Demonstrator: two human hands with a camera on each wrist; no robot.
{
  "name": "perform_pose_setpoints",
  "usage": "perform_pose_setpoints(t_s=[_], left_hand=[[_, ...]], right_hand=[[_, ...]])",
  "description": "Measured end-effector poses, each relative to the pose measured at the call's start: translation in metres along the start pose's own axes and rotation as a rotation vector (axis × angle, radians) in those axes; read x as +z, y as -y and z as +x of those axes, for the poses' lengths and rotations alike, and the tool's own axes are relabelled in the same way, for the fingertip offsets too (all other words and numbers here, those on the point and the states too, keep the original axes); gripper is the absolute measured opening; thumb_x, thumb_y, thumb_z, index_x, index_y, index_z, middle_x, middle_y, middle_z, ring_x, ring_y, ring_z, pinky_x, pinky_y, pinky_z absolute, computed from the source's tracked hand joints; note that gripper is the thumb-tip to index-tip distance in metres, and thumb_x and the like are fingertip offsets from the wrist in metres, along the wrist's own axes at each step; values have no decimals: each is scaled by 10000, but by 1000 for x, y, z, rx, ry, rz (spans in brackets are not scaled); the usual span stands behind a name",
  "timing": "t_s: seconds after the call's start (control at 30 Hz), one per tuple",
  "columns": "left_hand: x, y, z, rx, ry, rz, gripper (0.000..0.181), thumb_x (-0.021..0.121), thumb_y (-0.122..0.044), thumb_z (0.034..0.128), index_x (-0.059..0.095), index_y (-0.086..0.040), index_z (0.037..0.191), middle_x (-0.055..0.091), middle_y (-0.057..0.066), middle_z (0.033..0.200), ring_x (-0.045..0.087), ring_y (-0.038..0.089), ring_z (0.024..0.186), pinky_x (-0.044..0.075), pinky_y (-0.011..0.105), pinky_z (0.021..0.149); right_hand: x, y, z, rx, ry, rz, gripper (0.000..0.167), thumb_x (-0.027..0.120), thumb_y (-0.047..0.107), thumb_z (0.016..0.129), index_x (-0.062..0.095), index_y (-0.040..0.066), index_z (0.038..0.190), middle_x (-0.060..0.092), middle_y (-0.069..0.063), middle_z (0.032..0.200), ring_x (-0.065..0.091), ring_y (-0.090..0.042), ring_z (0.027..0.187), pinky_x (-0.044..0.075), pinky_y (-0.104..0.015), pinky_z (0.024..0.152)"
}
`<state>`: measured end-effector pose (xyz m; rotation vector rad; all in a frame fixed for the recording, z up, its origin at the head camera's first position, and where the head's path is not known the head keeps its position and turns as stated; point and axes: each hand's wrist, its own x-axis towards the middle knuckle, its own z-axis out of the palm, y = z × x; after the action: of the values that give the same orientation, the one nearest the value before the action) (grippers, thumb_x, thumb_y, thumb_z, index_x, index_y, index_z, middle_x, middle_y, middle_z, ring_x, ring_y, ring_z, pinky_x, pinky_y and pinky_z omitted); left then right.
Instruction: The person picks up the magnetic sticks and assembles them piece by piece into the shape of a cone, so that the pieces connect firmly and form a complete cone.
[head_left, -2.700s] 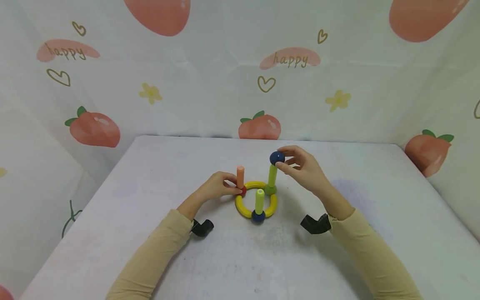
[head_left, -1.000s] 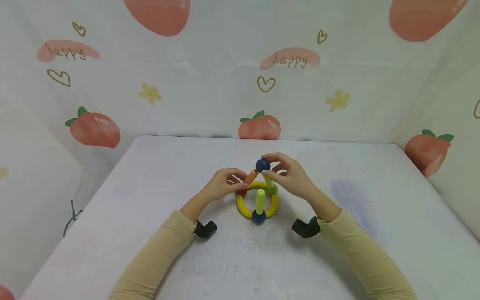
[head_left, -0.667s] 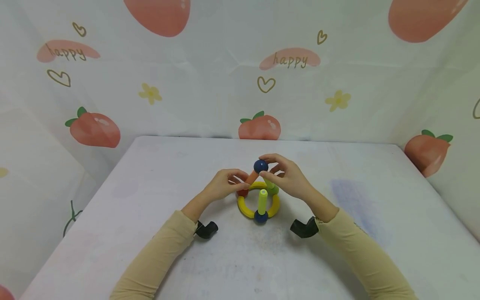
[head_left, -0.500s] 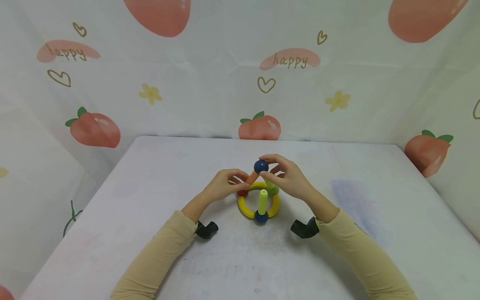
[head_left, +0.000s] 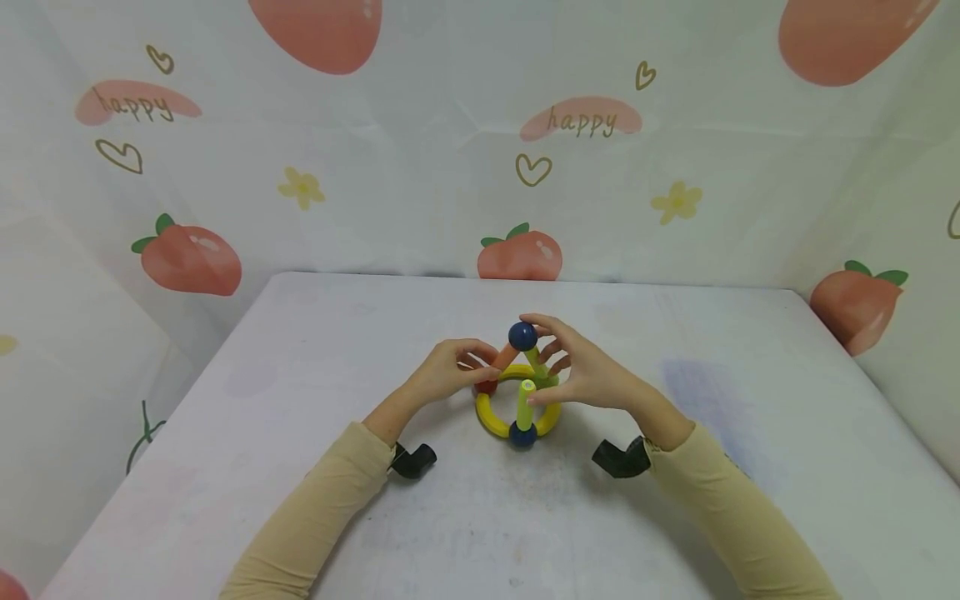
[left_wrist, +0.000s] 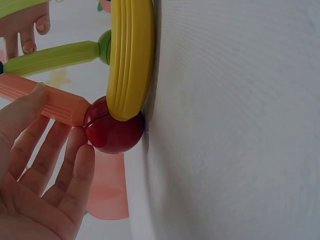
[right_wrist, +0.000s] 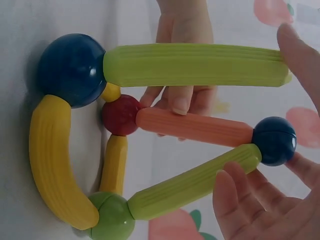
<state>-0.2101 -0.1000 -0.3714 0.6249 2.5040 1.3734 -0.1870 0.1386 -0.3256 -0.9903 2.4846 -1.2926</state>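
Note:
On the table stands a magnetic rod-and-ball frame. Its base is a ring of yellow curved rods point(head_left: 489, 419) joined by a red ball point(left_wrist: 114, 132), a green ball point(right_wrist: 112, 217) and a blue ball point(head_left: 522, 437). My left hand point(head_left: 441, 369) pinches the orange rod point(left_wrist: 65, 106), which leans from the red ball. An upper blue ball point(head_left: 522, 337) joins this rod and the rear green rod point(right_wrist: 192, 182) at their tops. My right hand point(head_left: 596, 373) is spread: the index finger touches the upper ball, and the thumb touches the front green rod point(right_wrist: 195, 65), which stands upright with its top unattached.
The white table point(head_left: 480, 525) stretches out around the frame. A curtain printed with peaches point(head_left: 519, 254) hangs behind its far edge. Black devices point(head_left: 622, 457) sit at both wrists, just under the beige sleeves point(head_left: 738, 500).
The orange and rear green rods have tilted together, and the upper blue ball has moved left onto both. Since half a second ago my right thumb has left that ball and come down to the front rod.

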Motion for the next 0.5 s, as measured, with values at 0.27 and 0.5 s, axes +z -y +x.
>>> perform_pose_setpoints(t_s=[0.27,0.5], left_hand=[[0,0,0,9,-3,1,278,673,-192,858,646,-75,1109,660,120,1115,642,242,981,540,325,830],[0,-2,-1,2,3,-13,268,676,-194,856,654,-77,1096,661,117,1109,642,241,982,541,317,817]], right_hand=[[3,-1,1,8,-49,-21,760,745,159,790,313,133,1416,463,-177,1264,575,-232,944,535,-342,789],[6,-5,2,-6,-96,-13,682,723,130,808,357,106,1384,518,-171,1212,588,-206,895,532,-294,763]])
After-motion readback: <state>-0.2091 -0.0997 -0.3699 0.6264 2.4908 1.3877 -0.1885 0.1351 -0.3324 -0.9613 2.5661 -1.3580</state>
